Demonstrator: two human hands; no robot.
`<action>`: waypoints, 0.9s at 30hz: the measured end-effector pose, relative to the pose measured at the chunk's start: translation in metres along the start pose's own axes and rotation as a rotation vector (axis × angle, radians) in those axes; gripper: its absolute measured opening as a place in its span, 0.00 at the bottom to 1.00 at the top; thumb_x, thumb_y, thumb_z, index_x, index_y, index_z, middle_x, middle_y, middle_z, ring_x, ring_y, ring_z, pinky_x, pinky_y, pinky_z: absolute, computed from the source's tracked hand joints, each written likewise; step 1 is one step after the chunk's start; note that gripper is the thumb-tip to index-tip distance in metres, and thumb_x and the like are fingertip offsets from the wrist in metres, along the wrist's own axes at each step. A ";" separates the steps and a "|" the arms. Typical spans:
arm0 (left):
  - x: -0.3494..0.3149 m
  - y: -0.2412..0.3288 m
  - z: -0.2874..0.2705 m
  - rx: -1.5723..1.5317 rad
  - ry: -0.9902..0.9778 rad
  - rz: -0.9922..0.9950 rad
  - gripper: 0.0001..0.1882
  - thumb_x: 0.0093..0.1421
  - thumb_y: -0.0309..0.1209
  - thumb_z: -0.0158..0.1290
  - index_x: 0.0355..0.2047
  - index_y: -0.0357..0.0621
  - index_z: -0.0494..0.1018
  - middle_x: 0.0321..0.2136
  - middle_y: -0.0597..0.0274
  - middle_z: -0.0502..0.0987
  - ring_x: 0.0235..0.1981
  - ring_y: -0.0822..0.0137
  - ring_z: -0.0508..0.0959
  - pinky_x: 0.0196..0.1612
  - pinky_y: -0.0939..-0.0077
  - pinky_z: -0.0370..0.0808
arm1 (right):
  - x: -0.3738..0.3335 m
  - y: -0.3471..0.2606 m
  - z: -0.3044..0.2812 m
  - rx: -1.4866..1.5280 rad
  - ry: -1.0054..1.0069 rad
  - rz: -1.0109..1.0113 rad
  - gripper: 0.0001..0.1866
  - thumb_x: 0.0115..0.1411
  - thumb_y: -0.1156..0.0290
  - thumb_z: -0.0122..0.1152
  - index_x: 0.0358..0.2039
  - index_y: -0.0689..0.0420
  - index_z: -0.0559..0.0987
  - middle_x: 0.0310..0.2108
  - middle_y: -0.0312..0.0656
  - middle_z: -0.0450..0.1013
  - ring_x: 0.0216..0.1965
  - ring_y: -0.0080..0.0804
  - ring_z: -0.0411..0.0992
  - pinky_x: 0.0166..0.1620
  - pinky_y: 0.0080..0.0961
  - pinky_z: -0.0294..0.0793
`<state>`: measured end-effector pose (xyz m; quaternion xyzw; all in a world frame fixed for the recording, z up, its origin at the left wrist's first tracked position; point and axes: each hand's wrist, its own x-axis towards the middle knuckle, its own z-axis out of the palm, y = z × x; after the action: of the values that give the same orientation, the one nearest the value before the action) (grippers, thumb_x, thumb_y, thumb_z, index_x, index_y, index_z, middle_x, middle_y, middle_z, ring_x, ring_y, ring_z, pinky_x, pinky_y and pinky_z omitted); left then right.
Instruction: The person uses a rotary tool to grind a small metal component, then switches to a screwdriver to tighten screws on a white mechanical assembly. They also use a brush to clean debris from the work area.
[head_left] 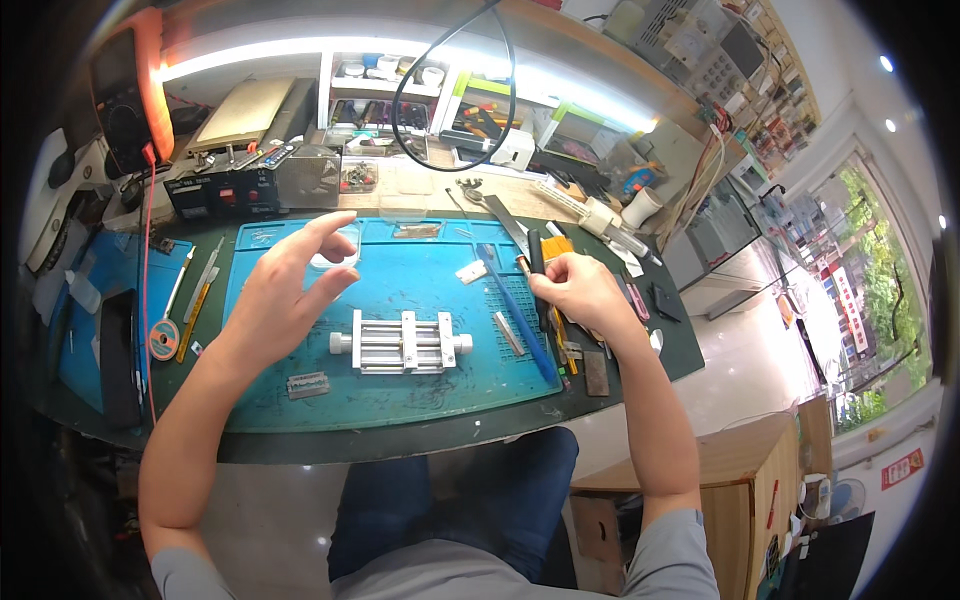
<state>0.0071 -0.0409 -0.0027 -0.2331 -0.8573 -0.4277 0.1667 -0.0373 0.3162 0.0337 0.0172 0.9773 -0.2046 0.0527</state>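
My left hand (295, 285) hovers over the left part of the blue work mat (300, 395), thumb and forefinger spread apart. A small clear dish (348, 245) shows behind these fingers, apparently on the mat. At the mat's right edge, my right hand (582, 290) is closed in a pinch among hand tools. A thin piece with a brownish end (522, 264) and a black handle (536, 250) show beside its fingertips; which one it grips is hidden. Between my hands lies a silver metal clamp fixture (404, 343) with rods and end knobs. A razor blade (308, 385) lies left of it.
A blue stick-like tool (518, 315) lies near my right hand, a steel ruler (507, 225) beyond it. Solder wire spool (163, 340) and a yellow knife (194, 322) lie left. A black boxed device (225, 190) stands at back left; a black cable (513, 75) loops overhead.
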 end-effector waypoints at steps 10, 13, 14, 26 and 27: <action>-0.005 0.010 0.008 0.196 -0.136 0.084 0.34 0.66 0.50 0.54 0.65 0.42 0.66 0.44 0.54 0.80 0.49 0.54 0.77 0.58 0.59 0.69 | -0.005 0.031 -0.016 0.732 -0.056 -0.003 0.17 0.65 0.70 0.64 0.51 0.65 0.78 0.35 0.34 0.78 0.22 0.10 0.67 0.25 0.10 0.68; -0.005 0.009 0.006 0.222 -0.101 0.123 0.32 0.65 0.47 0.56 0.64 0.42 0.67 0.44 0.54 0.80 0.48 0.54 0.78 0.56 0.59 0.70 | -0.011 0.023 -0.018 0.920 -0.170 -0.068 0.18 0.66 0.70 0.64 0.54 0.64 0.78 0.35 0.33 0.77 0.21 0.09 0.65 0.24 0.07 0.65; -0.007 0.009 0.005 0.226 -0.085 0.142 0.31 0.65 0.45 0.57 0.64 0.42 0.67 0.44 0.54 0.80 0.47 0.53 0.78 0.55 0.60 0.71 | -0.012 0.021 -0.013 1.018 -0.214 -0.106 0.16 0.66 0.66 0.66 0.49 0.62 0.78 0.31 0.30 0.74 0.24 0.11 0.66 0.24 0.09 0.61; -0.008 0.017 -0.013 -0.037 -0.548 -0.022 0.50 0.48 0.34 0.73 0.69 0.42 0.60 0.52 0.54 0.76 0.52 0.56 0.74 0.59 0.60 0.71 | -0.027 -0.093 0.011 0.999 0.076 -0.595 0.14 0.70 0.63 0.61 0.50 0.58 0.75 0.32 0.42 0.81 0.22 0.12 0.67 0.23 0.08 0.62; -0.010 0.018 -0.013 -0.022 -0.535 -0.040 0.50 0.48 0.34 0.73 0.69 0.42 0.60 0.51 0.55 0.76 0.52 0.55 0.74 0.59 0.60 0.70 | -0.026 -0.101 0.012 1.013 0.076 -0.605 0.15 0.70 0.64 0.62 0.50 0.59 0.75 0.32 0.41 0.81 0.22 0.11 0.67 0.23 0.08 0.62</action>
<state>0.0269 -0.0446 0.0118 -0.3227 -0.8705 -0.3637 -0.0767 -0.0155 0.2182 0.0654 -0.2318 0.7206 -0.6510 -0.0576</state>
